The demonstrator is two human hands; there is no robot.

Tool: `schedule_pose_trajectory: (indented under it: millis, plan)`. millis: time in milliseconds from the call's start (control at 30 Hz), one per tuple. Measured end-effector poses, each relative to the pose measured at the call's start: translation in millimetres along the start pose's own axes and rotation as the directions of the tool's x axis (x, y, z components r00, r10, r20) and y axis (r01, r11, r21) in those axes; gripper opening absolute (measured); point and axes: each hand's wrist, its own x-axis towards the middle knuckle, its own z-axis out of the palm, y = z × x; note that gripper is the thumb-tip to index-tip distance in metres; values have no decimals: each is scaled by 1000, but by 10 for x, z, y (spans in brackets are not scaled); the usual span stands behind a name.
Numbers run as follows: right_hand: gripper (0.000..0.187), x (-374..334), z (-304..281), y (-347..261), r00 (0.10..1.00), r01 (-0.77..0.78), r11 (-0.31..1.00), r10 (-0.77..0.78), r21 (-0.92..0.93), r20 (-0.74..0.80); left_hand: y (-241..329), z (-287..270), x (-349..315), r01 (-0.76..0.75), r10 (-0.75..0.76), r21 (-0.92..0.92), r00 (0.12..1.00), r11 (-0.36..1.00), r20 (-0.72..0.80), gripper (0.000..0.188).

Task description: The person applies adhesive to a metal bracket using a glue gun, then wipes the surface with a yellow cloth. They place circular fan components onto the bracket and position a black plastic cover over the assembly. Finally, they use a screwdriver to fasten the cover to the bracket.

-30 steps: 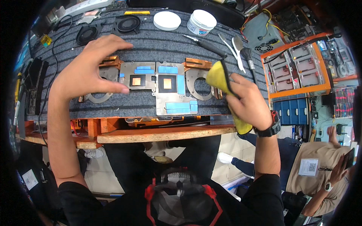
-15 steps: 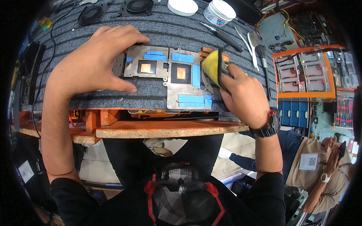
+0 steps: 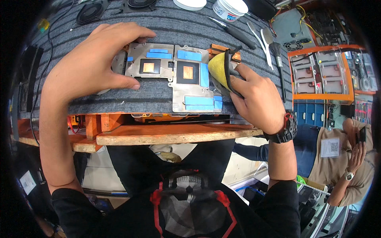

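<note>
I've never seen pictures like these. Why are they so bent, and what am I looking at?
There's no machine here, just bare-handed work. Every picture comes from one wide fisheye camera worn on the head, looking down, so straight edges curve. On a striped grey mat lies a flat metal plate with blue pads and two copper squares. The left hand curves around its left end; whether it grips is hidden. The right hand holds a yellow cloth at the other end. Farther off are black fans, a white tub and a dark-handled tool.
</note>
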Motion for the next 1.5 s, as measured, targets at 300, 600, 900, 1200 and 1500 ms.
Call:
schedule_pose_trajectory:
  millis: [300, 600, 900, 1200, 1500]
  plan:
    - [30, -119, -29, 30, 999, 23, 1000, -23, 9, 46, 38, 4, -14, 99, -99, -63, 995, 993, 9, 92]
    - [29, -134, -9, 59, 997, 82, 996, -82, 23, -12, 35, -40, 28, 112, -108, -58, 992, 992, 64, 95]
    - [26, -97, 24, 51, 999, 42, 999, -42, -4, -15, 49, -21, 28, 125, -123, -48, 991, 991, 46, 95]
    - [34, -6, 105, 84, 990, -79, 997, 76, -21, -116, 73, -26, 25, 117, -116, -25, 993, 993, 35, 96]
    - [26, -4, 68, 125, 992, -101, 994, 98, -32, -81, 64, -72, 29, 109, -107, -34, 993, 993, 49, 99]
